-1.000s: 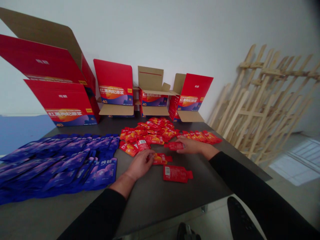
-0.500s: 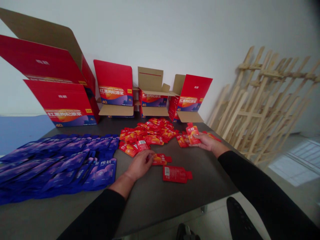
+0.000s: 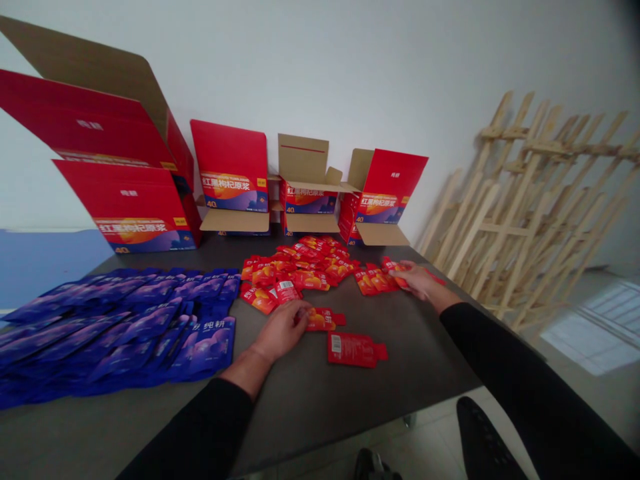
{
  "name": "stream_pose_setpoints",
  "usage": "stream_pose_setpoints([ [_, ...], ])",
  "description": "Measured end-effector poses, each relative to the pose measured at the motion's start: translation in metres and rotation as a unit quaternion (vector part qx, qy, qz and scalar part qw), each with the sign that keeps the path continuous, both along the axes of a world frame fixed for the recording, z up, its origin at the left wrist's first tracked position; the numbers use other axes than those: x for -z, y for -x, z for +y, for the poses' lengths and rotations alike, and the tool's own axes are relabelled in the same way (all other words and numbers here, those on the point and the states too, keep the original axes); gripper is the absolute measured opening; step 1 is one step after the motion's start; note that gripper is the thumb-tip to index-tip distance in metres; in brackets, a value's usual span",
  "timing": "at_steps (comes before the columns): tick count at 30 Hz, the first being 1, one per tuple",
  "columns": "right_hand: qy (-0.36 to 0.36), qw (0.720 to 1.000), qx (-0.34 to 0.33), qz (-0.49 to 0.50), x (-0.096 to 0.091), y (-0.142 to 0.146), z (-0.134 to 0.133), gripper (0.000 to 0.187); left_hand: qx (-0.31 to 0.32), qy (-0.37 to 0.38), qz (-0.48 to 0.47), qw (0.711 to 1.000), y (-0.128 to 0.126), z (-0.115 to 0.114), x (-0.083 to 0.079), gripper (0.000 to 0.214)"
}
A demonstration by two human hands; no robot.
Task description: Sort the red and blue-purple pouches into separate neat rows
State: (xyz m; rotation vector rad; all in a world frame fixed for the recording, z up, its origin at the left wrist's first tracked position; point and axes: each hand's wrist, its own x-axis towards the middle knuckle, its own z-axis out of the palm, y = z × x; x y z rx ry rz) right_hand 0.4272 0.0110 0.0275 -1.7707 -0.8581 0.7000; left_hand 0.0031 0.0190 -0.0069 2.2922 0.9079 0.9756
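Note:
On the dark table, my left hand (image 3: 284, 331) curls its fingers over the near end of a red pouch (image 3: 323, 319), whose spout end points right. Farther right, my right hand (image 3: 419, 280) is closed on another red pouch (image 3: 393, 264), low at the end of a short row of red pouches (image 3: 371, 281). Its fingers partly cover that pouch. Between the hands, farther back, spreads a heap of red pouches (image 3: 305, 260). One red pouch (image 3: 353, 350) lies barcode side up in front of my left hand.
Layered blue pouches (image 3: 125, 333) cover the table's left side. Open red cartons (image 3: 145, 207), (image 3: 233, 173), (image 3: 307, 200), (image 3: 380, 193) stand along the back by the wall. A wooden slat frame (image 3: 530, 200) leans at the right, beyond the table (image 3: 300, 413).
My right hand has lowered its red pouch from above the row down to the row's right end. My left hand stays in place. The view has shifted slightly.

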Motion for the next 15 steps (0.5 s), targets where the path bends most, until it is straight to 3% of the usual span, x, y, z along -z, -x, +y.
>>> stream_pose_setpoints([
  [6, 0.076, 0.956, -0.013, -0.283, 0.014, 0.002, 0.02, 0.06, 0.004, 0.0, -0.003, 1.0, 0.0, 0.001, 0.0, 0.019],
  [13, 0.133, 0.92, -0.046, -0.366, 0.011, 0.003, 0.035, 0.058, 0.0, -0.001, -0.003, 1.0, 0.0, -0.001, 0.0, 0.02],
  [15, 0.155, 0.898, -0.066, -0.406, 0.008, 0.002, 0.036, 0.055, -0.001, -0.003, -0.006, 1.0, 0.0, -0.001, 0.0, 0.02],
])
